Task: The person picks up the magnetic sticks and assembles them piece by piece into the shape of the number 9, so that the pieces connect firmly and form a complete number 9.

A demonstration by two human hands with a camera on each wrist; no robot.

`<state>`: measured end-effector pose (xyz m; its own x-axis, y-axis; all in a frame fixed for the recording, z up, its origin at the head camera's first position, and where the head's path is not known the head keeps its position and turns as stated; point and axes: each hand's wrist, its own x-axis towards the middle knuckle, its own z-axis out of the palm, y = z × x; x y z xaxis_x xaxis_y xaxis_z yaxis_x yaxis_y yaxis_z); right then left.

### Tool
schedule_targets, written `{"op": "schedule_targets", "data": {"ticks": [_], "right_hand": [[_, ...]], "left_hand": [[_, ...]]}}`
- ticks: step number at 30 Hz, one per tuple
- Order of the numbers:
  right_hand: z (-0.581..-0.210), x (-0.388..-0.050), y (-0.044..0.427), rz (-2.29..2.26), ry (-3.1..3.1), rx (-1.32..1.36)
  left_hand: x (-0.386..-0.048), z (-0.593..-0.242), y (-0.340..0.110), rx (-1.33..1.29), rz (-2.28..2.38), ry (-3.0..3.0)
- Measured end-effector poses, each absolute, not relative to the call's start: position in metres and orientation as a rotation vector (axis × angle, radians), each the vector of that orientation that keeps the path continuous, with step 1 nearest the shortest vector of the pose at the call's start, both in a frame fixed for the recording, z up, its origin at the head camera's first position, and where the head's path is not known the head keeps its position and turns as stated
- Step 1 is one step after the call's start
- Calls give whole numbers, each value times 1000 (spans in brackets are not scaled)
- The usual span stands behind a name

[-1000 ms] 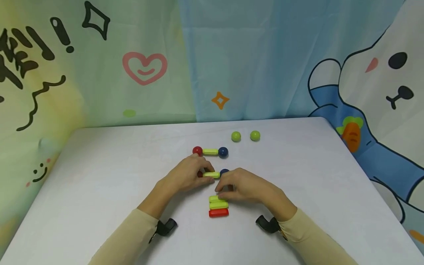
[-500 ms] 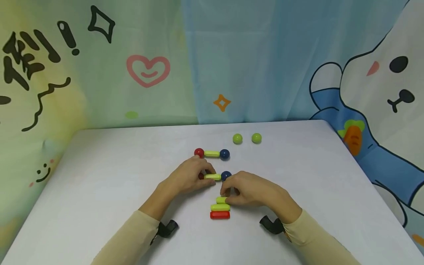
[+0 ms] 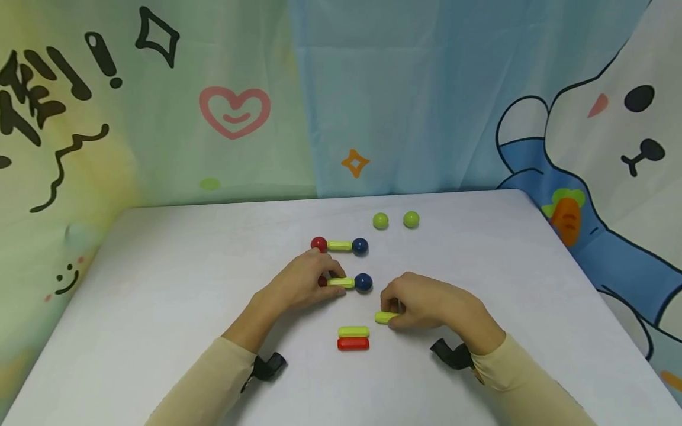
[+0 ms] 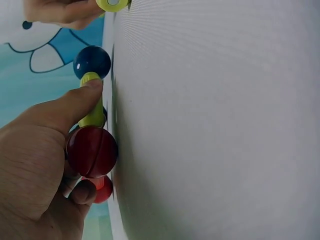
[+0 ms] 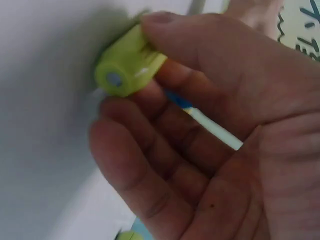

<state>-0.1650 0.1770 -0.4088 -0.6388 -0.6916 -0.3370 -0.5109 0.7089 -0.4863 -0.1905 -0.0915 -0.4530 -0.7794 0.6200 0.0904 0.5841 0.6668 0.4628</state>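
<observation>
Left hand (image 3: 301, 281) has thumb and fingers gripping the nearer dumbbell (image 3: 343, 283), red end tucked in the hand, blue end poking out to the right. Next over, a lime stick (image 3: 354, 332) and a red stick (image 3: 353, 344) lie side by side on the white table (image 3: 160, 296), then the right hand (image 3: 426, 302) is pinching a second lime stick (image 3: 385, 318), pretty close to the tabletop.

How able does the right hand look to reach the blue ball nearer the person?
Likely yes: nothing shows between the right hand and that blue ball, and the left hand does not cover it. The yellow rod the right hand pinches might hinder grasping.
</observation>
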Motion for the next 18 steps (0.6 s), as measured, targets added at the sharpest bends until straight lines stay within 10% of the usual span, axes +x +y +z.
{"op": "schedule_targets", "data": {"ticks": [18], "right_hand": [[-427,-205,199,-915,2658,-705]], "left_hand": [[-190,-452,-94,1029,762,2780]]}}
